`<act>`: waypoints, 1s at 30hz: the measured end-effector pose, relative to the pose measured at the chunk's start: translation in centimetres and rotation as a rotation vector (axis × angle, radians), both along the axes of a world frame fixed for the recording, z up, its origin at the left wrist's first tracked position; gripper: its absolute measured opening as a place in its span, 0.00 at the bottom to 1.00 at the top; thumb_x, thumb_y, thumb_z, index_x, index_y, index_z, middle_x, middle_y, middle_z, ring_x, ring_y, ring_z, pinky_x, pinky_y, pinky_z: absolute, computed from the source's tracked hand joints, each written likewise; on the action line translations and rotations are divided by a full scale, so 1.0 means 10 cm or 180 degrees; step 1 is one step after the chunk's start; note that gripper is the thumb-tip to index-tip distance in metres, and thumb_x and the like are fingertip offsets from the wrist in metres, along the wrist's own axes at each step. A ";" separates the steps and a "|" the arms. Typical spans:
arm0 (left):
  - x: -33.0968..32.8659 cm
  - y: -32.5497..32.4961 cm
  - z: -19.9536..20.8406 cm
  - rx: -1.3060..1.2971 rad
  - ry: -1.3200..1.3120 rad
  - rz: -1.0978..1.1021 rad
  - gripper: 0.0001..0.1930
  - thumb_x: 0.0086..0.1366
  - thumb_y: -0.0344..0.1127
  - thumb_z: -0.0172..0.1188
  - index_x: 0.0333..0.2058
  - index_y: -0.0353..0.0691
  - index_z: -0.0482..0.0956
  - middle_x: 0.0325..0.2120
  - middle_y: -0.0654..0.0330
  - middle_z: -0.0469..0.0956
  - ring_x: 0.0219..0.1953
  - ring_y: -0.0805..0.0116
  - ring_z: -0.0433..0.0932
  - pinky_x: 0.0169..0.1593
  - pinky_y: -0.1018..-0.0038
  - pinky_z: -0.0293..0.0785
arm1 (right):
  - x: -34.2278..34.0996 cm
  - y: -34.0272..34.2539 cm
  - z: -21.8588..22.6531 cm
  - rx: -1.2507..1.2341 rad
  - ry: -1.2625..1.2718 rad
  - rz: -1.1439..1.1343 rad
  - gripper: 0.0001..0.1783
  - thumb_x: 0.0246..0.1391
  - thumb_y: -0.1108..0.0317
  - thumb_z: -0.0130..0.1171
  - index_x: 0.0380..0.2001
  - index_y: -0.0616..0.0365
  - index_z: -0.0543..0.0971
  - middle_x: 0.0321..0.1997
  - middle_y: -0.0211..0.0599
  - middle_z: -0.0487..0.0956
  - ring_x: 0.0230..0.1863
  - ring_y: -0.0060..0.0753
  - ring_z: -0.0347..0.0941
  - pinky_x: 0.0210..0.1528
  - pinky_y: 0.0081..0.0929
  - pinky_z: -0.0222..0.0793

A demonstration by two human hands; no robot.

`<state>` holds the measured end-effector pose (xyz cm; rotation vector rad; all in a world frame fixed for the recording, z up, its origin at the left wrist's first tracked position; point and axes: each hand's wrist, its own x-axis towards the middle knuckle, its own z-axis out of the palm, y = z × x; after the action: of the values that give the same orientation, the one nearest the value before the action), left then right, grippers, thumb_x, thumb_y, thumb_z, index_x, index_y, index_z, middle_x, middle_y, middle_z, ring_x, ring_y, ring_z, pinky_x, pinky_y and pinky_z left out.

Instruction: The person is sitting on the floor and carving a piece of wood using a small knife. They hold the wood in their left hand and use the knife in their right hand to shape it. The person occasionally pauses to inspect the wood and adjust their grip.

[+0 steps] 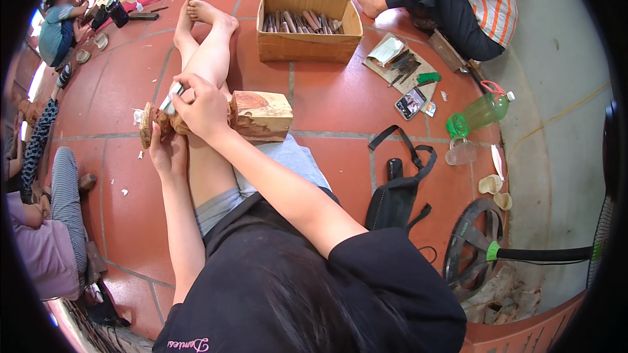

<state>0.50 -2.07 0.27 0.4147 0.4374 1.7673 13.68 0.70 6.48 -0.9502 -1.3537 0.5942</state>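
Observation:
A carved wooden piece (263, 106) lies across my lap, with a square block at its right end and a rounded, worked part at its left. My left hand (169, 151) is closed around the left end from below, near the flared disc-like rim (149, 127). Above it, my right hand (201, 106) pinches a small folded pale sheet (172, 97), which looks like sandpaper, against the carved part. The middle of the wood is partly hidden behind my right hand and wrist.
Ahead stands a cardboard box (307, 47) of chisel-like tools. To the right are a board (425, 65) with dark pieces, a phone (411, 103), a green bottle (481, 114), a black bag (396, 193) and a fan base (474, 242). Other people sit left and far right.

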 end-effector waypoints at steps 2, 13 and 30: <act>-0.04 0.00 0.00 0.0016 0.0023 0.0023 0.21 0.64 0.34 0.59 0.54 0.34 0.69 0.50 0.54 0.73 0.56 0.60 0.69 0.64 0.60 0.61 | 0.08 -0.03 0.02 -0.0182 -0.0346 0.0670 0.14 0.41 0.67 0.66 0.35 0.55 0.81 0.31 0.37 0.81 0.32 0.38 0.79 0.36 0.32 0.72; -0.06 0.01 -0.08 0.0112 0.0058 -0.0023 0.21 0.65 0.33 0.57 0.56 0.34 0.68 0.51 0.53 0.73 0.55 0.61 0.70 0.64 0.63 0.62 | 0.10 -0.02 0.07 -0.0367 -0.0672 0.0915 0.13 0.44 0.65 0.67 0.36 0.53 0.81 0.35 0.36 0.82 0.36 0.37 0.80 0.37 0.32 0.74; -0.04 0.01 -0.04 0.0049 -0.0061 -0.0115 0.20 0.65 0.33 0.57 0.55 0.35 0.69 0.51 0.54 0.73 0.57 0.62 0.68 0.64 0.62 0.61 | -0.02 0.05 0.00 0.0086 -0.0066 0.0261 0.14 0.43 0.68 0.66 0.37 0.56 0.80 0.29 0.37 0.82 0.32 0.35 0.80 0.35 0.29 0.73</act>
<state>0.07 -1.98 -0.13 0.4139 0.4006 1.7392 13.51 1.23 6.44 -0.8846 -1.4210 0.6282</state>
